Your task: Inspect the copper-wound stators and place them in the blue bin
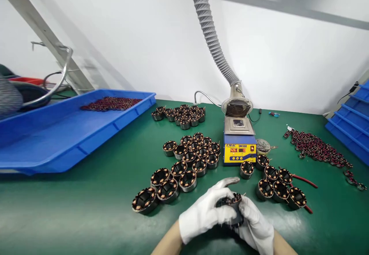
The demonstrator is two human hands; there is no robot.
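Note:
At the front of the table, a black ring-shaped motor stator with thin wire ends sits between my two hands. My left hand, in a white glove, has its fingers wrapped round the stator's left side and top. From the right, the gloved fingers of my right hand pinch its edge near a thin wire. Some fingertips are hidden behind the stator. Similar stators with copper-coloured coil ends stand close by: a group to the left and a smaller group to the right.
Behind my hands stands a blue and yellow solder pot under a grey extraction hose. A blue tray fills the left. Small dark red parts lie right, near blue bins. Red tubes lie by the right stators.

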